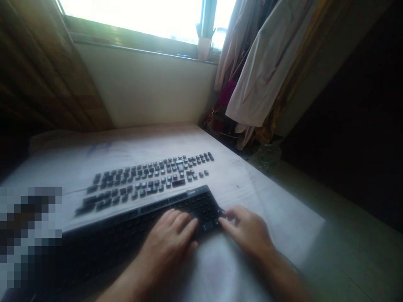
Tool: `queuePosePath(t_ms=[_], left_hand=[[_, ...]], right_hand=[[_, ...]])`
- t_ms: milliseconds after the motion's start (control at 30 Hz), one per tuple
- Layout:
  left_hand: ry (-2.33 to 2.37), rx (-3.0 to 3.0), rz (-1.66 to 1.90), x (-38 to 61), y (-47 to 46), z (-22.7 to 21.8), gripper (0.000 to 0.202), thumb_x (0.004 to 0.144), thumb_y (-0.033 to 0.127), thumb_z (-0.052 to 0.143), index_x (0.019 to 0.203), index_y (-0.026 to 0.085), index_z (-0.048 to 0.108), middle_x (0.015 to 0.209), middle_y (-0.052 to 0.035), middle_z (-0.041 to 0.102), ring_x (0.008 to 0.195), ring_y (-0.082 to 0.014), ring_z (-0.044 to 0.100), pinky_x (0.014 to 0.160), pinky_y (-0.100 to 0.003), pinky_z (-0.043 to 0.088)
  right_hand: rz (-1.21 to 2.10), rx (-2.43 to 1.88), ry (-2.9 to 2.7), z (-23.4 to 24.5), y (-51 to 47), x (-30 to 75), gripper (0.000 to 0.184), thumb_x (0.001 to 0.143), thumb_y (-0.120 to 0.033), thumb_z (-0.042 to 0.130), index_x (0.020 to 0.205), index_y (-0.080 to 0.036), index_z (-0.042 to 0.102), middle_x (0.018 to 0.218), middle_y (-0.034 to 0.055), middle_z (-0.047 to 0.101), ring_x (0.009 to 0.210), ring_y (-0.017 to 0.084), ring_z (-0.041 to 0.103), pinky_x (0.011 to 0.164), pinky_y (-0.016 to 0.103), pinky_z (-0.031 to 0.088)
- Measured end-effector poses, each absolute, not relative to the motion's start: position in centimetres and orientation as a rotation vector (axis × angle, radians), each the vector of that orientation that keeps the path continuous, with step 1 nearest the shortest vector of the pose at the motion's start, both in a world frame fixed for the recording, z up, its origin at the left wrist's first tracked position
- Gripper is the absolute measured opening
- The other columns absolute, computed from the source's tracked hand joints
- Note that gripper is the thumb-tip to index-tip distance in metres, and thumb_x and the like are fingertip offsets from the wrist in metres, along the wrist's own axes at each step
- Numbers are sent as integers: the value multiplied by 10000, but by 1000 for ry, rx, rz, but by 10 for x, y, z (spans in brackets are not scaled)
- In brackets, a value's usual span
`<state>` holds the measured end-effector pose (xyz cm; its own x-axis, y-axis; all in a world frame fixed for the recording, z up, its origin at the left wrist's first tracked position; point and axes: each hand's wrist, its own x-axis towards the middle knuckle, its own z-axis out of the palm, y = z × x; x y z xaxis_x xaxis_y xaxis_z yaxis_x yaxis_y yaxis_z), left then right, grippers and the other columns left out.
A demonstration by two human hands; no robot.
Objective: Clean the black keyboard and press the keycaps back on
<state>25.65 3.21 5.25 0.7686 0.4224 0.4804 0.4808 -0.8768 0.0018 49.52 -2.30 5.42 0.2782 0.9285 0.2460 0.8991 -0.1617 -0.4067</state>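
A black keyboard frame (132,218) with its keys taken off lies on a white cloth-covered surface (277,209). My left hand (168,241) rests palm down on the frame's right part, fingers stretched out. My right hand (245,228) touches the frame's right end, fingers curled at its corner; whether it pinches anything I cannot tell. Behind the frame, several loose black keycaps (147,178) are laid out in rows on the cloth.
A window (141,16) with a pale cup (204,46) on its sill is at the back. Hanging clothes (261,71) crowd the right rear corner. A wooden panel (40,71) stands at the left. A pixelated patch (30,235) covers the lower left.
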Motion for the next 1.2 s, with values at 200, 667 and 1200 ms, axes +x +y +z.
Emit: queuePosePath(t_ms=[200,667,1200], left_hand=[[-767,-3052,-572,292,48,53,497,907,442,654,1355,248,564,1250,-109,593,1170,-299,533,1033,-508,464],[-732,-3132,-486,307,62,57,493,939,552,563,1347,277,592,1237,-105,581,1151,-295,525,1064,-521,415],[-758,-3102,-524,307,63,56,447,943,511,574,1315,266,611,1235,-102,585,1153,-291,532,1061,-509,429]], right_hand=[[30,-2094,-1651,52,-27,496,54,750,-295,698,730,-245,694,699,-5,722,578,175,633,566,265,419],[166,-2033,-1618,52,-27,498,81,764,-323,702,731,-249,692,705,-11,709,586,166,619,582,269,436],[352,-1874,-1592,45,-27,501,117,812,-289,653,881,-243,736,856,22,748,703,189,683,654,290,532]])
